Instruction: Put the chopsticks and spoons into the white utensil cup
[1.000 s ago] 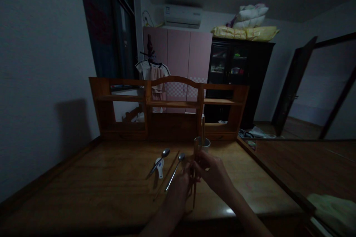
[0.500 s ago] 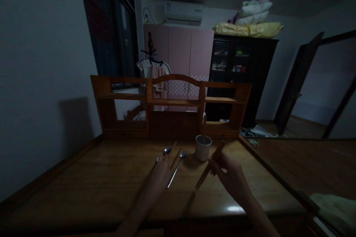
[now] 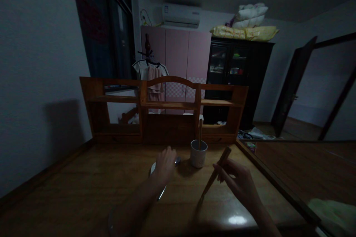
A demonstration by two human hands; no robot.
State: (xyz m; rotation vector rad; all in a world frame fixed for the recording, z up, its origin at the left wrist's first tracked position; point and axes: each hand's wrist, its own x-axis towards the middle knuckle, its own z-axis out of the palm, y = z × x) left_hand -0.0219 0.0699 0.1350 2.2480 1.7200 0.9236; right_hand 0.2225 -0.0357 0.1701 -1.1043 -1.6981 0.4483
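Observation:
My right hand point(image 3: 236, 176) is closed around wooden chopsticks point(image 3: 213, 183), which slant with their thin ends down to the left, just above the desk. My left hand point(image 3: 166, 161) reaches over the utensils with its fingers curled; whatever lies under or inside them is hidden. Beneath it lies a metal spoon point(image 3: 178, 160), its bowl showing at the right of the hand and its handle end nearer me. A shiny, pale rounded piece point(image 3: 152, 168) peeks out on the left. Between my hands, farther back, a white cup point(image 3: 198, 156) stands upright with chopsticks point(image 3: 200, 134) in it.
A wooden shelf unit point(image 3: 169, 105) rises along the back of the desk point(image 3: 111, 181). To the right runs the raised desk edge point(image 3: 267, 172), with a pale green cloth point(image 3: 328, 211) beyond it. A wall point(image 3: 36, 81) borders the left side.
My left hand has moved up and slightly right, now covering the loose chopsticks and much of the spoons. My right hand has shifted slightly right and down, still gripping its chopsticks. The view has shifted slightly.

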